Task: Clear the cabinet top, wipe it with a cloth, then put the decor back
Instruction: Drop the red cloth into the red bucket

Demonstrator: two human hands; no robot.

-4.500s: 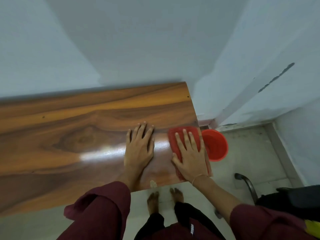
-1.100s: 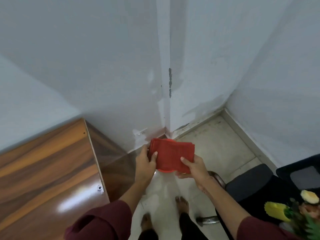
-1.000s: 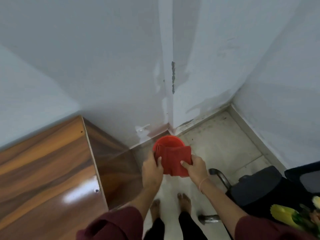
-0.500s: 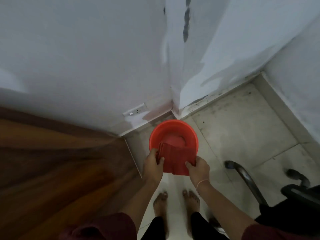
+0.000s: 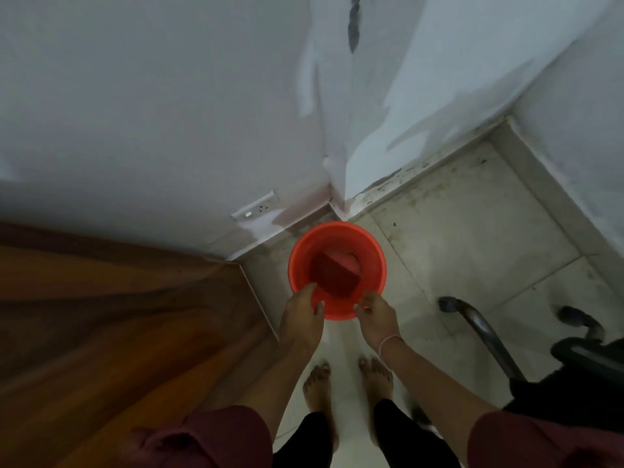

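A: Where was the cloth (image 5: 337, 276)?
B: Down inside the red plastic bucket (image 5: 370, 265), lying against the bottom toward the near wall. It looked dark red, folded flat, with one straight edge running across the lighter floor of the bucket. It seemed darker than the bucket itself; whether it was wet, I could not tell.

A: And the bucket?
B: It stood on the pale tiled floor (image 5: 472, 238), close to the corner where the two white walls (image 5: 152, 113) met, just beside the end of the wooden cabinet (image 5: 118, 332). A wall socket (image 5: 258, 208) sat low on the wall near it.

A: What were the hands doing?
B: The left hand (image 5: 300, 319) was at the near rim, fingers curled loosely, thumb against the rim's outer edge. The right hand (image 5: 376, 315) hovered at the same rim, fingers bent and slightly apart, gripping nothing. A thin bracelet (image 5: 388, 341) circled that wrist.

A: Anything else?
B: Bare feet (image 5: 317, 386) on the tiles below, maroon sleeves (image 5: 219, 437), and a dark chair (image 5: 557, 373) at the right edge
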